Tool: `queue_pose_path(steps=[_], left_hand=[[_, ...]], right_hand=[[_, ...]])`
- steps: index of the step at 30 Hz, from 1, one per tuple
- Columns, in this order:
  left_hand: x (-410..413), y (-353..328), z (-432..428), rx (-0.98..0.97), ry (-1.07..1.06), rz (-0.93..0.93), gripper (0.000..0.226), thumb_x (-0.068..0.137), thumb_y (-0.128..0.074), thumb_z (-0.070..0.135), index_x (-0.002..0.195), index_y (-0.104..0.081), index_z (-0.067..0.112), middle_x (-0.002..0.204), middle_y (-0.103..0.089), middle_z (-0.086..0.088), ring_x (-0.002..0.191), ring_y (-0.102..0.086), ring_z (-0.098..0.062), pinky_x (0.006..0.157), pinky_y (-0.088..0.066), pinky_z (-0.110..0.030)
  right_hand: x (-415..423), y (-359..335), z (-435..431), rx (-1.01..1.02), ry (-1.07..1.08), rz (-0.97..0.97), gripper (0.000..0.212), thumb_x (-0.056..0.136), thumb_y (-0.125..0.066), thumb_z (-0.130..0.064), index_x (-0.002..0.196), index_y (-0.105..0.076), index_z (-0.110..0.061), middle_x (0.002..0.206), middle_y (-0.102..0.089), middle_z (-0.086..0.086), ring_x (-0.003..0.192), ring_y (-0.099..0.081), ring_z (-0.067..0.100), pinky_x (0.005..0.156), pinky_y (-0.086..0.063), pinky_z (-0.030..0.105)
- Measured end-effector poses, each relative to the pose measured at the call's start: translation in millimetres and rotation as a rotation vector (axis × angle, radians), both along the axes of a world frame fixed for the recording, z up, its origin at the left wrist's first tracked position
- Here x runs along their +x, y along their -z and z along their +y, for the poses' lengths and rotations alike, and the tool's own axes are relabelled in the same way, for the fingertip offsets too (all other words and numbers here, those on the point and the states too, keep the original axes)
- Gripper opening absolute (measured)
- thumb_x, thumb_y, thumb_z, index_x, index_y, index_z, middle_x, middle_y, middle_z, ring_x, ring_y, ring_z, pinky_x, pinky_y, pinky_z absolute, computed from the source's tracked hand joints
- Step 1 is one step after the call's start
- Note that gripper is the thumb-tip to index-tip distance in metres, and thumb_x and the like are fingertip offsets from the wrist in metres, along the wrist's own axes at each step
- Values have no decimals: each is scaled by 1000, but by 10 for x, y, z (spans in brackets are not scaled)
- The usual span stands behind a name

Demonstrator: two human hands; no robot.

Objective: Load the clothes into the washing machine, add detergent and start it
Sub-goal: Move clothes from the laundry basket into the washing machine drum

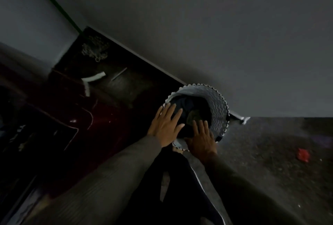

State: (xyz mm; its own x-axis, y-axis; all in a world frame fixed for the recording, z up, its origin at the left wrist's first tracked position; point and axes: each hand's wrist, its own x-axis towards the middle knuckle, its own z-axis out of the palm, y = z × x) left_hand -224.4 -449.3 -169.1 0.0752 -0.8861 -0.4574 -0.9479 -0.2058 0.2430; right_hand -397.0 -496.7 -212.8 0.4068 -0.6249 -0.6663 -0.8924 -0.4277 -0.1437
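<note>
Directly ahead of both hands stands the laundry basket (218,105), upright against the wall (216,35), with its mouth facing up toward them. The clothes (187,105) lie in a dark heap inside it. The left hand (164,125) hovers over the near-left rim, fingers straight and spread, holding nothing. The right hand (202,140) extends flat fingers over the near rim and is nearer the clothes; contact with the fabric cannot be confirmed. The hands are apart. The grasp likely calls for a downward reach. The basket rests on a grey speckled floor (270,143), with a dark red rug (72,109) to the left. The room is dim; no washing machine is visible.
</note>
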Motion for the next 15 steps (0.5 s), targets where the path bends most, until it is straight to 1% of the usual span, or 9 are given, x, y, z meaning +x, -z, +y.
queue_pose_path(steps=[2, 3, 4, 7, 11, 15], left_hand=[[-17, 315, -185, 11, 20, 44, 70, 97, -5, 56, 155, -18, 19, 163, -14, -11, 151, -8, -29, 122, -9, -45], [-43, 472, -266, 15, 21, 67, 73, 95, -4, 56, 154, -22, 18, 161, -19, -12, 150, -11, -30, 122, -11, -46], [-70, 653, -343, 20, 26, 74, 71, 96, -8, 55, 154, -25, 17, 160, -22, -13, 149, -14, -31, 122, -13, -46], [-147, 1242, -520, 42, 89, 106, 62, 103, -25, 50, 154, -22, 16, 160, -21, -13, 149, -14, -32, 122, -10, -45], [-160, 2179, -707, 93, 113, 113, 62, 103, -26, 50, 155, -18, 15, 159, -24, -13, 146, -19, -33, 120, -17, -45], [-205, 2888, -850, 140, 119, 86, 65, 102, -26, 50, 156, -13, 16, 159, -23, -13, 147, -19, -32, 120, -16, -44]], right_hand=[[-66, 256, -97, 16, 22, 0, 78, 97, -41, -51, 157, -4, -18, 165, 1, 9, 151, 8, 28, 120, -16, 48], [-100, 393, -137, 24, 40, 5, 78, 97, -43, -50, 157, -6, -18, 164, -1, 9, 151, 6, 28, 119, -16, 47], [-124, 556, -181, 18, 63, 6, 78, 96, -46, -48, 157, -8, -18, 164, -3, 10, 152, 4, 28, 119, -17, 46], [-154, 1064, -295, 38, 140, 4, 81, 93, -54, -43, 156, -11, -15, 164, -7, 12, 151, 0, 30, 120, -20, 46], [-82, 1987, -429, 127, 232, 10, 81, 94, -54, -41, 156, -8, -15, 163, -4, 13, 151, 3, 32, 120, -19, 48], [-75, 2816, -543, 168, 268, 70, 84, 92, -54, -46, 155, -2, -24, 164, -1, 10, 151, 0, 34, 116, -25, 55]])
